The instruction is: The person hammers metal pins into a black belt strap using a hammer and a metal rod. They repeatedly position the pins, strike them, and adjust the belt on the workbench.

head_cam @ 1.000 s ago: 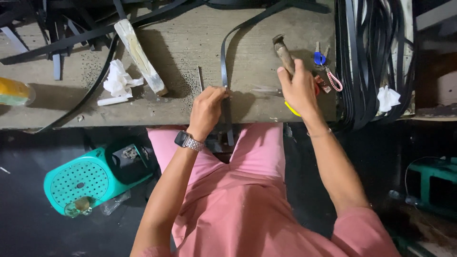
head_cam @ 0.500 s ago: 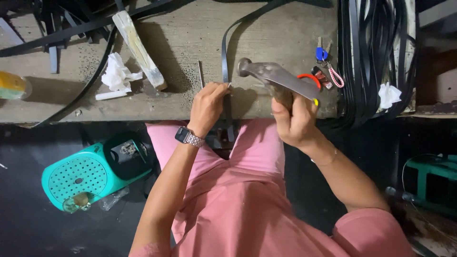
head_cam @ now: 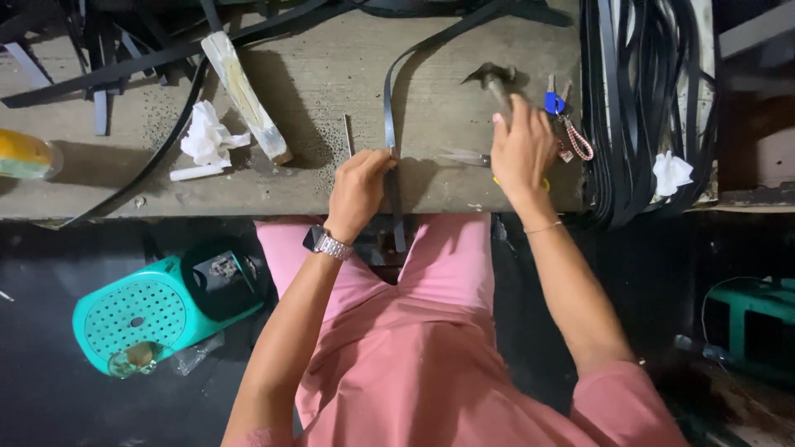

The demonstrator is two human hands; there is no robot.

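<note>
My left hand [head_cam: 358, 189] presses a long black strap [head_cam: 389, 108] against the worn wooden workbench [head_cam: 331, 74] near its front edge. The strap curves away toward the far side and hangs down over the edge by my lap. My right hand [head_cam: 520, 151] grips the handle of a hammer [head_cam: 495, 79], whose dark head is raised above the bench, to the right of the strap. A thin metal rod [head_cam: 349, 135] lies just left of the strap.
A bundle of black straps [head_cam: 633, 99] lies at the right with a white rag [head_cam: 669, 172] on it. Keys with a blue tag [head_cam: 556, 103], a pale wooden block [head_cam: 244, 91], crumpled paper [head_cam: 207, 136] and a yellow bottle [head_cam: 25, 154] lie on the bench. A teal stool [head_cam: 141, 310] stands below.
My right hand brought the hammer down toward the strap and has lifted it back up to the right. My left hand stays on the strap.
</note>
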